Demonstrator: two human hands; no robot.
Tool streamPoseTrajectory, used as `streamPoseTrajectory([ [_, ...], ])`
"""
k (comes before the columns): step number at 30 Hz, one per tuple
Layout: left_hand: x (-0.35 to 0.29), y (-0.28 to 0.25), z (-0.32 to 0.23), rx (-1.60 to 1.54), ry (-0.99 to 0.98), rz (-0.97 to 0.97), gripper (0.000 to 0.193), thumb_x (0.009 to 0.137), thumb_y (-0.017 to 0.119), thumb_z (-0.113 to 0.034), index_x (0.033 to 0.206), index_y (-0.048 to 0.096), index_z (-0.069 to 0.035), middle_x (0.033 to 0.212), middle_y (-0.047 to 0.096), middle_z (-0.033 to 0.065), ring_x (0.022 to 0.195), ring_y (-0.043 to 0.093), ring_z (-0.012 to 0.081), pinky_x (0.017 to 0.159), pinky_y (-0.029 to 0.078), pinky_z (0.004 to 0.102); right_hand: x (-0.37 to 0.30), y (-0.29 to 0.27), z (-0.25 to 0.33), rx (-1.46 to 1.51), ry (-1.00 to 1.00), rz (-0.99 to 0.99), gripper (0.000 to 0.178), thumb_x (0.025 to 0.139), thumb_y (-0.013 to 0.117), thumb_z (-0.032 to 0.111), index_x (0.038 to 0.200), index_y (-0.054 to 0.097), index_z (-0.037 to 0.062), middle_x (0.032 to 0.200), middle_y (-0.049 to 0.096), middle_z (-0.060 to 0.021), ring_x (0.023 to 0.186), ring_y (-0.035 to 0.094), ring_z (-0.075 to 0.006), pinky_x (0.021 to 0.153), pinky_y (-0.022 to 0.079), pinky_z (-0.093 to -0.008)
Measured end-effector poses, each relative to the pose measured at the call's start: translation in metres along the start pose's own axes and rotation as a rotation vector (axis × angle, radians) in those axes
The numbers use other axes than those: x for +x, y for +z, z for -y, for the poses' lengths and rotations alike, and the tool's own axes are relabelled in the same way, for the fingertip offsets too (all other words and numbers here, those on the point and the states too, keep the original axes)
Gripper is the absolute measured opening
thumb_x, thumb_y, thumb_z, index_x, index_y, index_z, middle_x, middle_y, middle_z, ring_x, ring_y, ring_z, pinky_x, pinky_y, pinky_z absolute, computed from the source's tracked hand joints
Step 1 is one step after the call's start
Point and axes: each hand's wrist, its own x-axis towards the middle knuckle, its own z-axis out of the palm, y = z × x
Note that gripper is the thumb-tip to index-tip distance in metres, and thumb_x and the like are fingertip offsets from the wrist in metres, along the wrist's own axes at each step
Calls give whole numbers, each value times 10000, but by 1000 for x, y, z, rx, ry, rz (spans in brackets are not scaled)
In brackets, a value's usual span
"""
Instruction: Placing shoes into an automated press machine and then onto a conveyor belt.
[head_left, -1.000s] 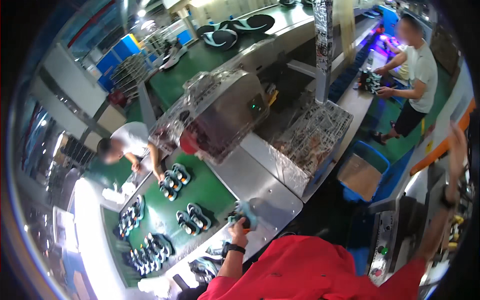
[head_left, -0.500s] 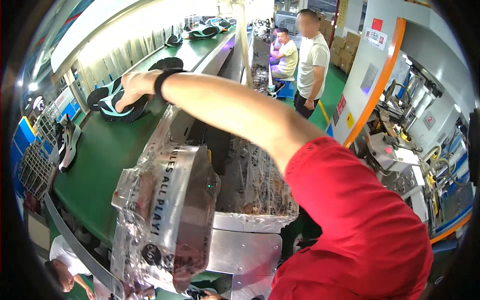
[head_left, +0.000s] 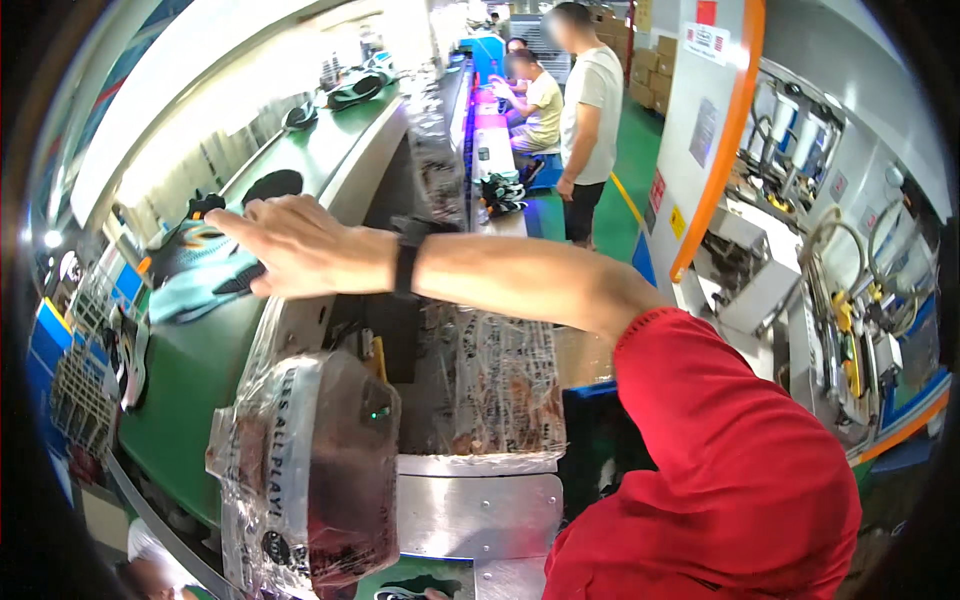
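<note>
My right arm, in a red sleeve with a black wristband, reaches left across the view. My right hand (head_left: 305,248) is closed at the edge of a teal and dark shoe (head_left: 205,290), over the green conveyor belt (head_left: 190,435). The shoe is smeared by motion, with dark and orange parts beside the fingers. Another dark shoe (head_left: 272,186) lies just behind the hand. At the bottom edge a sliver of my left hand (head_left: 436,594) shows against a dark and white shoe (head_left: 405,588); most of that hand is cut off.
A plastic-wrapped machine housing (head_left: 350,470) stands beside the belt, near a metal plate (head_left: 480,515). A black and white shoe (head_left: 130,355) is at the belt's left edge; more shoes (head_left: 355,88) lie farther along. One person stands (head_left: 592,115), others sit beyond. Machinery with an orange-edged panel is right.
The view has shifted. My right hand has turned with the shoe, whose teal side now faces nearer, and my forearm lies lower across the picture. The left hand's shoe has moved slightly right.
</note>
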Motion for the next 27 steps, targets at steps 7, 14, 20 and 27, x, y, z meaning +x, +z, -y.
streamPoseTrajectory([
  [7, -105, 99, -246, -1073, -425, 1249, 791, 912, 456, -639, 1373, 431, 3, 1335, 503, 286, 1204, 508, 480, 1050, 376, 586, -182, -139, 29, 38, -46, -145, 1020, 564, 816, 83, 1451, 320, -1, 1175, 589, -91, 1031, 575, -227, 984, 383, -399],
  [14, -180, 167, -359, -1309, -1148, 1991, 702, 950, 514, -426, 1476, 297, -15, 1448, 390, 267, 1216, 485, 503, 1043, 381, 635, -377, -275, 96, -102, 314, 210, 560, 751, 674, 62, 1292, 542, 124, 1334, 501, -53, 1333, 398, -264, 1143, 223, -552],
  [20, -311, 229, -361, -840, -397, 1857, 533, 1010, 448, -347, 1434, 359, -38, 1363, 525, 122, 1209, 548, 251, 1013, 440, 416, -518, -372, 154, 463, 1172, -217, 803, 728, 709, 22, 1446, 353, 70, 1420, 437, -123, 1323, 407, -235, 1100, 334, -382],
  [27, -502, 278, -381, -260, 308, 1829, 658, 934, 634, -173, 1481, 314, 6, 1268, 565, 107, 1077, 540, 118, 913, 448, 253, -633, -448, 209, 244, 1643, -1041, 765, 665, 788, 116, 1345, 461, -10, 1202, 579, -65, 1089, 550, -148, 945, 462, -296],
])
